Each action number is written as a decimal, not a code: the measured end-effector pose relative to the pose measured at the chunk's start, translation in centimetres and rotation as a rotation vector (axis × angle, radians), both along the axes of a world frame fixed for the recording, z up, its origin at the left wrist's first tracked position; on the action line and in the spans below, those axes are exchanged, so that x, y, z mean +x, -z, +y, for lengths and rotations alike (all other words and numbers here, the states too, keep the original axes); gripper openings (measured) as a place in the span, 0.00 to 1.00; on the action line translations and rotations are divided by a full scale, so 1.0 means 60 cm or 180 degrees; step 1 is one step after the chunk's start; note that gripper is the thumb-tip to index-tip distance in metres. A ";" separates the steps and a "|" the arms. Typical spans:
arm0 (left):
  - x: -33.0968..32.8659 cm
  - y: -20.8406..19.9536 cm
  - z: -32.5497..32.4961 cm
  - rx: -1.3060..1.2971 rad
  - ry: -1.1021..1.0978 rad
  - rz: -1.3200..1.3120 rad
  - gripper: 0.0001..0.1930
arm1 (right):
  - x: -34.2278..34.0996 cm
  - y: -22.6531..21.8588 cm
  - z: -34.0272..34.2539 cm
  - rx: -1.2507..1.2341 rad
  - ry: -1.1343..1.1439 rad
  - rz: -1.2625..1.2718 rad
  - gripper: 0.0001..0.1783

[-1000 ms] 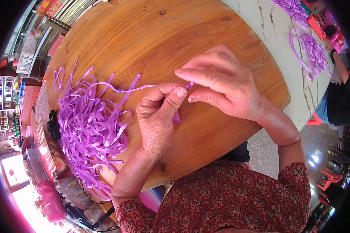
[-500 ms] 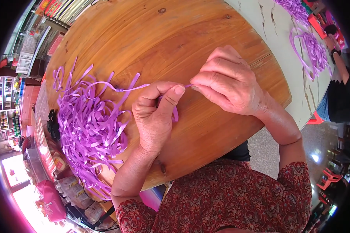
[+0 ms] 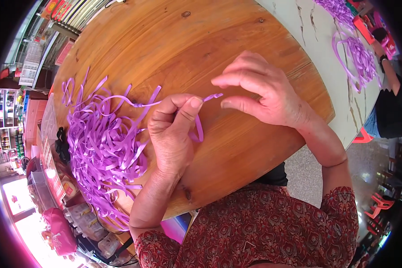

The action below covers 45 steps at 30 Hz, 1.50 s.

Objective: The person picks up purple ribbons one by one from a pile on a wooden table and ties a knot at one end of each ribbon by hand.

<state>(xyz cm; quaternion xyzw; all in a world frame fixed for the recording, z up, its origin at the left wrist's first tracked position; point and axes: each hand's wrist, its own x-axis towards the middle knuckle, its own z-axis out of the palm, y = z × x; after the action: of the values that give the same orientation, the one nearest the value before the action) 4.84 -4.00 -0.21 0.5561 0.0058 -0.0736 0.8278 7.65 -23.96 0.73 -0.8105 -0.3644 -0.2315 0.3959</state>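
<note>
My left hand pinches a narrow purple ribbon between thumb and forefinger, above the wooden table. A short twisted or knotted end of it sticks out past the fingertips toward the right, while another length hangs in a loop below them. Facing that end, my right hand is open, its thumb and fingers apart with nothing between them. To the left lies a large tangled heap of purple ribbons, and one strand with a small knot runs from it to my left hand.
The round wooden table fills the middle. Beyond its right edge stands a white marbled table with another bundle of purple ribbons. A person's arm reaches in there. A pink bag and shelves are at the left.
My right hand has let go of the ribbon end and spread its fingers. The left hand has shifted slightly left, still pinching the ribbon, whose twisted end now shows.
</note>
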 end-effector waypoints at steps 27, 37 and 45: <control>-0.036 -0.058 -0.014 -0.0414 0.0384 -0.0494 0.01 | -0.022 -0.034 0.047 0.0305 -0.0780 0.1073 0.27; -0.038 -0.145 0.052 -0.1658 0.0005 -0.1353 0.07 | -0.047 -0.026 0.044 0.0002 -0.1408 0.1369 0.07; -0.033 -0.164 0.169 -0.2028 -0.0339 -0.1687 0.09 | -0.068 -0.042 -0.068 0.0974 -0.0526 0.2722 0.07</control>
<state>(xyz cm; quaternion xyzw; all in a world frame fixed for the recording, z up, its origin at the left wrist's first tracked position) 2.86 6.11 9.62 0.2708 -0.2017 0.1169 0.9340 3.60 -28.06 3.27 -0.7336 -0.1934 0.1049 0.6429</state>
